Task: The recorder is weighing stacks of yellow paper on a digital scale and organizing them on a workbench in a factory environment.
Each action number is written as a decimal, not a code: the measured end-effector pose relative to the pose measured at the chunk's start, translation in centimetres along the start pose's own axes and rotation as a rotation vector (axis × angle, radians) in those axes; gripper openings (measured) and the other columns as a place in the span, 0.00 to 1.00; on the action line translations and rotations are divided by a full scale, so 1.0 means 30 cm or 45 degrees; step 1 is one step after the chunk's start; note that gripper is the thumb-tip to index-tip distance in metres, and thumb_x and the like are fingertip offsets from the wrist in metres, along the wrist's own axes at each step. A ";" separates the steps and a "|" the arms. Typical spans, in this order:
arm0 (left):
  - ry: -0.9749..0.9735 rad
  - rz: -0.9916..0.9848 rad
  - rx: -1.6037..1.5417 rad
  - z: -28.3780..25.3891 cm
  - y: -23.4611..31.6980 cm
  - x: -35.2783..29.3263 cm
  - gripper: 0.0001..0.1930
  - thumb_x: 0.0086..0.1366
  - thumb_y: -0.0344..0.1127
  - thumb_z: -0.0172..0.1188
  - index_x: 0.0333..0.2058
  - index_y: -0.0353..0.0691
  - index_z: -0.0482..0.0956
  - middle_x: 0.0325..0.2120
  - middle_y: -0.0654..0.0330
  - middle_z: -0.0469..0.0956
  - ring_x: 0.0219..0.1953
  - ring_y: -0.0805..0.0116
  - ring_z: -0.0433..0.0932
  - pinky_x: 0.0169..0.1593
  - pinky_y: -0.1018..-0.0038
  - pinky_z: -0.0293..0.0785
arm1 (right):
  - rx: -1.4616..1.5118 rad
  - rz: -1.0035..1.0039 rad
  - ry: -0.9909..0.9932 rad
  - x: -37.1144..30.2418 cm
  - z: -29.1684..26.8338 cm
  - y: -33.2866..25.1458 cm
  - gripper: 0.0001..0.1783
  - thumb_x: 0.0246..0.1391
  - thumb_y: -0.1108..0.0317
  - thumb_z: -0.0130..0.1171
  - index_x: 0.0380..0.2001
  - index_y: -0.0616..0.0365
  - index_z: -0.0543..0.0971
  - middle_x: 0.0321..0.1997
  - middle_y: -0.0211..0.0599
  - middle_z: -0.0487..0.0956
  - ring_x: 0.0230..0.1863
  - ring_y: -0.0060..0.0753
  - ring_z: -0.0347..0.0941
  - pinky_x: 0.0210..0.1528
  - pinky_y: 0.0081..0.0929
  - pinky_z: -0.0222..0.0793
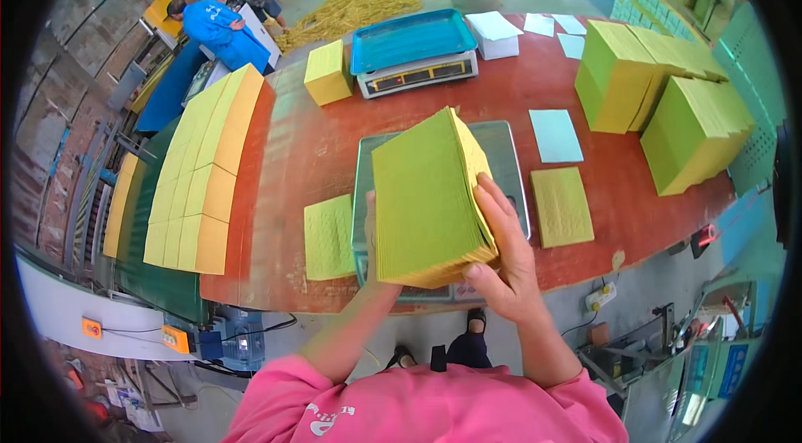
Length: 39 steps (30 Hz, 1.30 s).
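A thick stack of yellow paper sheets (426, 201) is held between my two hands, tilted, with its edges slightly fanned at the right. My right hand (508, 257) grips the right side, thumb at the lower corner and fingers along the edge. My left hand (371, 230) is pressed against the left side, its fingers mostly hidden by the stack. Beneath the stack is a grey metal tray (520, 184), largely covered. A thin yellow paper stack (330, 238) lies to its left, another thin stack (562, 206) to its right, beside a pale blue sheet (555, 135).
Behind stands a scale with a blue tray (413, 42), between a yellow block (328, 73) and white papers (499, 40). Tall yellow stacks (618, 79) fill the right of the red table (284, 159). Yellow blocks (200, 175) line the left. A person in blue (219, 29) works beyond.
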<state>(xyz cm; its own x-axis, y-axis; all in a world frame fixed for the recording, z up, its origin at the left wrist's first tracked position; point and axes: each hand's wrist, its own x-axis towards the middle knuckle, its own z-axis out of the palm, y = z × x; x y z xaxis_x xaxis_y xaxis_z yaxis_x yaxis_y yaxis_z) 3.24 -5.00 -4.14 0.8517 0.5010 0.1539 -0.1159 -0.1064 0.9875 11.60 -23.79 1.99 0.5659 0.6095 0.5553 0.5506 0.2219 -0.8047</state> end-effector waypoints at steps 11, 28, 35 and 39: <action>0.161 -0.662 -1.076 0.031 0.061 0.101 0.39 0.71 0.63 0.27 0.64 0.32 0.57 0.59 0.48 0.67 0.61 0.53 0.67 0.63 0.57 0.63 | -0.762 -0.111 -0.417 0.302 -0.066 0.082 0.41 0.37 0.57 0.72 0.59 0.46 0.71 0.63 0.47 0.67 0.64 0.63 0.59 0.63 0.57 0.55; 1.128 -0.225 1.399 -1.187 0.069 -0.668 0.27 0.62 0.43 0.61 0.55 0.31 0.71 0.52 0.47 0.74 0.55 0.52 0.73 0.57 0.61 0.69 | -0.877 -0.415 -0.080 0.217 0.376 -0.211 0.34 0.44 0.69 0.60 0.57 0.65 0.70 0.64 0.54 0.67 0.69 0.57 0.57 0.68 0.52 0.51; 0.777 -0.274 2.046 -1.668 0.060 -0.503 0.43 0.57 0.59 0.61 0.60 0.29 0.63 0.65 0.45 0.57 0.69 0.48 0.52 0.69 0.55 0.48 | -0.267 -0.078 -0.459 0.125 1.124 -0.268 0.21 0.45 0.81 0.57 0.46 0.64 0.77 0.54 0.49 0.76 0.62 0.54 0.67 0.64 0.44 0.60; 0.479 -0.444 2.020 -1.769 -0.011 -0.462 0.45 0.56 0.58 0.62 0.62 0.27 0.59 0.65 0.41 0.55 0.69 0.49 0.52 0.70 0.56 0.48 | -0.144 -0.030 -0.619 0.081 1.285 -0.254 0.21 0.44 0.79 0.59 0.46 0.63 0.77 0.53 0.47 0.76 0.61 0.53 0.68 0.62 0.42 0.63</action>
<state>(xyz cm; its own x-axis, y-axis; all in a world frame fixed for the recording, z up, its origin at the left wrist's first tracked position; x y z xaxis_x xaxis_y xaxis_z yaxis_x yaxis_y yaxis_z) -35.64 33.68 -4.86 0.5338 0.8264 0.1792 0.8401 -0.5425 -0.0007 -14.88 5.34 1.36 0.2155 0.8956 0.3893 0.6383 0.1725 -0.7502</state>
